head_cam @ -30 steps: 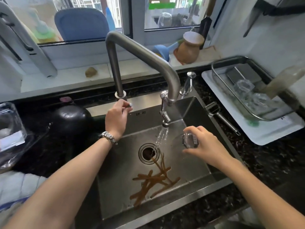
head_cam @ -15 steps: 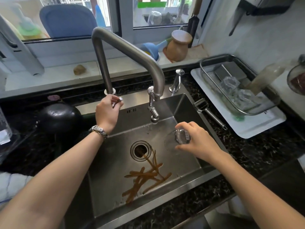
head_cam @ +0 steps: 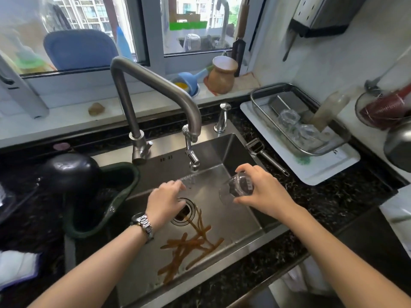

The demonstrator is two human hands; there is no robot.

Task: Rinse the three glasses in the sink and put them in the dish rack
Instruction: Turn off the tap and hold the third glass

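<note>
Steel sink: set into the dark speckled tabletop, with brown strips lying on its floor near the drain
Your right hand: fingers curled round a clear glass, gripping it by the base, its mouth tipped to the left over the sink
Your left hand: released, fingers relaxed, holding nothing, over the drain; a metal watch sits on that wrist
Tap: a thin stream falls from its spout just past your left fingertips, left of the glass
Dish rack: far right on a white tray; two clear glasses already lie in it
Peeler: on the tabletop between sink and tray
</note>
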